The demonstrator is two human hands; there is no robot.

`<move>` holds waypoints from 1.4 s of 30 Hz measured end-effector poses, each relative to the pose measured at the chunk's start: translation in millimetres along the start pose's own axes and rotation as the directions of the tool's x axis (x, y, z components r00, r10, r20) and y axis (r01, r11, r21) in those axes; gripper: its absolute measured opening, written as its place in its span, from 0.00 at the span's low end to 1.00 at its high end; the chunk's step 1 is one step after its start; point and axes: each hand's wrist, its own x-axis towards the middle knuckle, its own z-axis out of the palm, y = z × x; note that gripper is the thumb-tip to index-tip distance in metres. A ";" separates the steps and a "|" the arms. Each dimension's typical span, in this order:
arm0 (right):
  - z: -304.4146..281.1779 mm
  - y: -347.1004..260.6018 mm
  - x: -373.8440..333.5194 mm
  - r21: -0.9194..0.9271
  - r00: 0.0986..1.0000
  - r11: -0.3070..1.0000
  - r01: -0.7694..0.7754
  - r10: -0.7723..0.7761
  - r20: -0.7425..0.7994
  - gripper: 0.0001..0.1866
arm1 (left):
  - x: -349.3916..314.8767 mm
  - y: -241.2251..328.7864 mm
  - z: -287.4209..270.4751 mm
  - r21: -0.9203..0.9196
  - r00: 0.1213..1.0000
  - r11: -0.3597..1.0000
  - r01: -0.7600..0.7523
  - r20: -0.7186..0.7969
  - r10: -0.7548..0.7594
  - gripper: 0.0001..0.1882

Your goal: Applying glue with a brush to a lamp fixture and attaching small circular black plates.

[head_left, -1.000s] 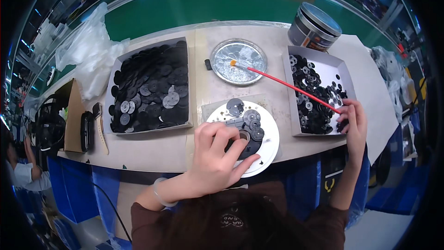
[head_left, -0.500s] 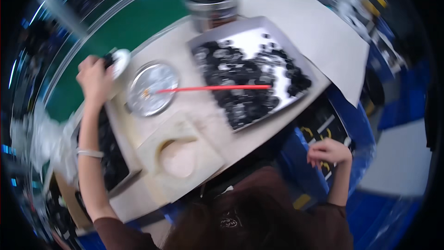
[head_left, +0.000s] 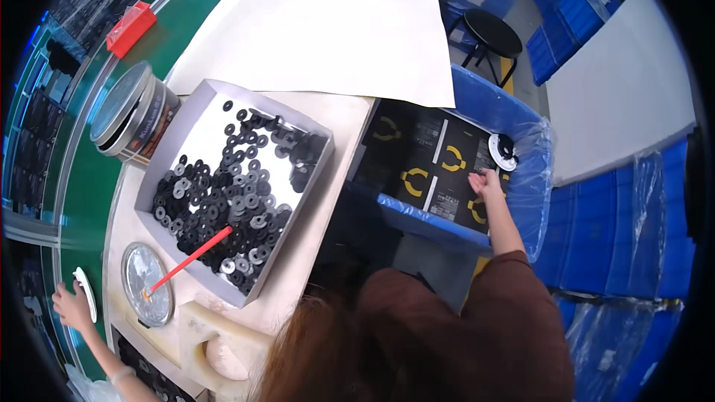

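Green surface (head_left: 88, 193) lines nine o'clock. At eight, the left hand's (head_left: 73, 307) fingers spread beside a white disc (head_left: 87, 294), grip unclear; at three, the right hand's (head_left: 487, 184) fingers, loosely parted, hover just beside a white plate (head_left: 497, 155) inside a blue bin (head_left: 424, 217).

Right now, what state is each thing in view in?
Metal can: upright
Shallow box: open, partly filled with black rings
Brush: across box edge, tip on round tray
Blue bin: open, plastic-lined
Stool: upright
Left hand: at white disc, grip unclear
Right hand: open, near second white disc
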 end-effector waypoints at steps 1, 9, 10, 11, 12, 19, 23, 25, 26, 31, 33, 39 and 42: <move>-4.8 -2.0 11.1 0.079 0.981 0.984 0.159 -0.149 -0.125 0.15 | -2.9 -12.2 -6.2 -0.048 1.000 0.999 -0.006 -0.001 0.005 0.22; -3.5 -17.0 46.6 0.396 0.969 0.886 0.242 -0.240 -0.055 0.16 | -84.2 -123.0 -42.0 -0.303 0.981 0.934 -0.191 -0.102 0.167 0.19; -0.5 -17.5 48.9 0.439 0.968 0.865 0.241 -0.250 -0.039 0.15 | -97.2 -134.3 -45.0 -0.395 0.988 0.906 -0.154 -0.039 0.151 0.19; -2.6 -20.4 57.7 0.485 0.962 0.844 0.231 -0.271 0.013 0.14 | -110.9 -145.2 -41.5 -0.385 0.991 0.913 -0.132 -0.027 0.132 0.19; -14.7 -26.7 58.7 0.517 0.948 0.820 0.248 -0.314 0.043 0.13 | -117.6 -143.1 -34.3 -0.531 0.988 0.839 -0.116 0.024 0.152 0.19; -34.3 -57.0 95.0 0.590 0.961 0.797 0.131 -0.248 0.121 0.17 | -179.1 -141.8 -75.6 -0.706 0.991 0.707 0.027 0.111 0.073 0.19; -29.8 -60.0 91.9 0.227 0.934 0.910 0.347 -0.357 0.004 0.15 | -176.7 -139.7 -70.0 -0.813 0.981 0.571 0.117 0.183 0.060 0.19; -23.3 -64.1 75.7 -0.411 0.817 0.761 0.503 -0.573 -0.061 0.16 | -176.9 -119.1 -82.1 -0.801 0.983 0.588 0.108 0.175 0.058 0.18; -22.9 -74.6 71.7 -0.687 0.776 0.517 0.511 -0.622 0.108 0.16 | -173.2 -113.8 -79.0 -0.807 0.981 0.588 0.059 0.155 0.115 0.18; 82.3 -79.2 -144.5 -0.706 0.702 -0.031 0.707 0.145 0.697 0.14 | -180.4 -81.2 -113.1 -0.825 0.962 0.566 -0.015 0.142 0.232 0.17; 106.2 -69.2 -248.7 -0.561 0.492 0.178 0.808 0.320 0.810 0.14 | -182.7 -68.7 -122.7 -0.886 0.955 0.456 -0.088 0.055 0.292 0.15; 148.0 16.0 -410.6 -0.165 -0.109 0.535 0.829 0.444 0.889 0.20 | -198.9 -7.4 -199.8 -0.980 0.930 0.196 -0.044 0.031 0.365 0.08; 159.7 94.1 -456.9 -0.184 -0.218 0.656 0.732 0.481 0.850 0.21 | -216.2 -0.5 -245.3 -0.976 0.981 0.124 -0.181 -0.169 0.098 0.05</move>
